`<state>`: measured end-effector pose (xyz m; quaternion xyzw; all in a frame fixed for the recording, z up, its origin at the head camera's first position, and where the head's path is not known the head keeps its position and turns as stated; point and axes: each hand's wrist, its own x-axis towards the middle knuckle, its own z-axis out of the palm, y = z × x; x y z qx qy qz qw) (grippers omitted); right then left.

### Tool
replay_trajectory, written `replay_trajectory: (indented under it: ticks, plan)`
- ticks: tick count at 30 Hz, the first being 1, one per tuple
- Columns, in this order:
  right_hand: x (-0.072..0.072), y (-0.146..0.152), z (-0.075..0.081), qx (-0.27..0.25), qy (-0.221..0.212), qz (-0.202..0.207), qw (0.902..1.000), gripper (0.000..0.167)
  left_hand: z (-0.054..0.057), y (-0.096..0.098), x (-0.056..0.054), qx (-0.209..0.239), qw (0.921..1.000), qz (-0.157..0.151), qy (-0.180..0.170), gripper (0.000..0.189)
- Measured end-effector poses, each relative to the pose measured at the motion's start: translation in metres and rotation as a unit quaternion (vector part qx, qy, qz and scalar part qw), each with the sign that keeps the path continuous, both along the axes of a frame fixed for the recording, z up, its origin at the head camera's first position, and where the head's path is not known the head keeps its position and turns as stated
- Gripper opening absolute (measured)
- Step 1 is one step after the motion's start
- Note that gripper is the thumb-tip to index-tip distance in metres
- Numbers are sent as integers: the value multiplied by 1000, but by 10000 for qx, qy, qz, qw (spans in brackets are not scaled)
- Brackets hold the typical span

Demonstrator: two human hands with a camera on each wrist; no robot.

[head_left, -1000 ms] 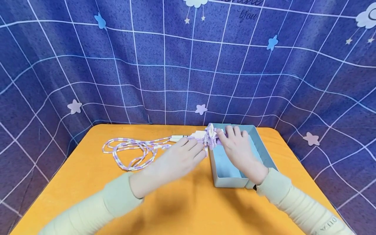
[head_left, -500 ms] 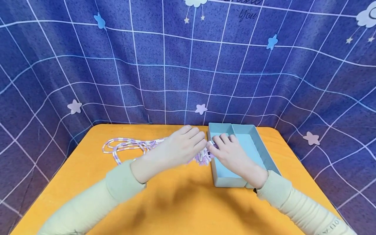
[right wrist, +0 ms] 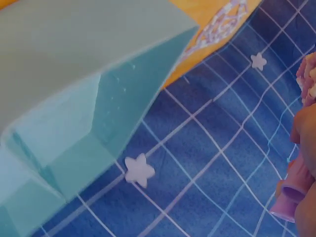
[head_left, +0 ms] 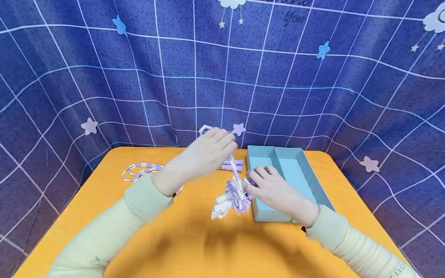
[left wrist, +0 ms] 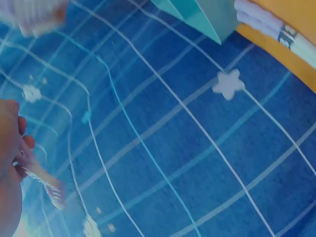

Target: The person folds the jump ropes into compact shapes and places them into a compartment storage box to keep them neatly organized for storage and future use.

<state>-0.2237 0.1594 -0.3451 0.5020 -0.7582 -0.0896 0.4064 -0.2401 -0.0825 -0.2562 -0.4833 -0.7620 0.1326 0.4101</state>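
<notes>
A purple-and-white beaded jump rope hangs in a tangled bundle above the table. My right hand grips it at its right side, beside the box. Purple handle ends stick out of that hand in the right wrist view. My left hand, higher up, pinches a strand of the rope, which runs taut down to the bundle. A short loop pokes out past the left fingers in the left wrist view. A second beaded jump rope lies coiled at the table's left, with its purple handles behind the bundle.
A blue-grey box with two compartments stands on the right of the orange table. Behind the table hangs a blue curtain with a white grid and stars.
The left hand has risen, drawing a strand up out of the bundle. The right hand has shifted slightly left and down, and the bundle has come nearer, off the box's far edge.
</notes>
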Motion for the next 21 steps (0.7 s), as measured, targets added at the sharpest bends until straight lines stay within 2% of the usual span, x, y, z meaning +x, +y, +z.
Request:
replay_trajectory:
  ticks: [4,12,16,21]
  plan:
    - [2,1,0,-25,-205,10,9998,24,2,-10,-11,-32,9998,185,-50,11]
    - [5,1,0,53,-473,189,9987,23,-8,-18,-26,-11,9998,191,-6,14]
    - [4,2,2,-286,-556,394,9973,24,-14,-22,-33,14,9997,217,-92,14]
    - [0,7,6,-898,-547,679,9921,24,-23,-32,-43,249,9981,262,-504,16]
